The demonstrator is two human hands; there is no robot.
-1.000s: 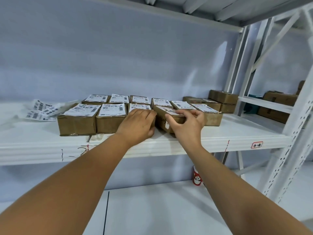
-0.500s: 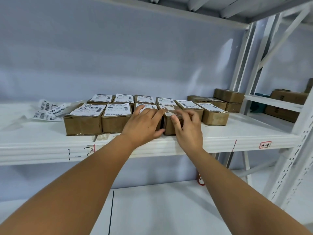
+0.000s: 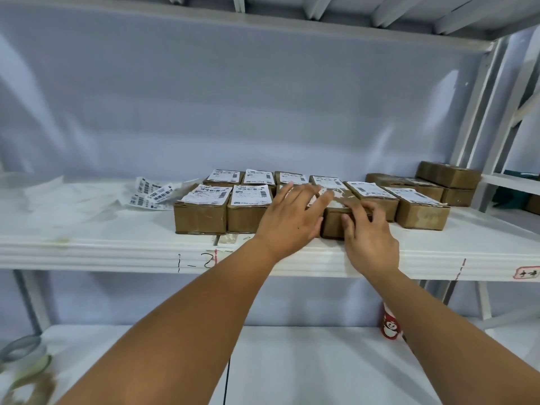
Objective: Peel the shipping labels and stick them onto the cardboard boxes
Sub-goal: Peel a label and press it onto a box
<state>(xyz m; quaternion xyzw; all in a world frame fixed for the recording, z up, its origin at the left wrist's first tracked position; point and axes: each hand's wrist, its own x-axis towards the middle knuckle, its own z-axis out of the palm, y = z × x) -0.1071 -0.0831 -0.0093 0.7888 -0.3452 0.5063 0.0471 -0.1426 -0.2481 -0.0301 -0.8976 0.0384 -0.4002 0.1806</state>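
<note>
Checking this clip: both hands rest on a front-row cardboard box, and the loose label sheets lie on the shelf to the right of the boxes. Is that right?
Not quite. The head view shows the loose label sheets lying left of the boxes, not right. The left hand and right hand do rest on a front-row cardboard box.

fingers of the left hand (image 3: 292,217) and right hand (image 3: 368,233) rest on a box (image 3: 331,226) at the shelf (image 3: 117,247) front. left of the fingers: two labelled boxes (image 3: 201,213), then loose labels (image 3: 152,194). right: two more boxes (image 3: 420,211), then stacked boxes (image 3: 448,178). behind the fingers: a back row (image 3: 258,177).
</note>
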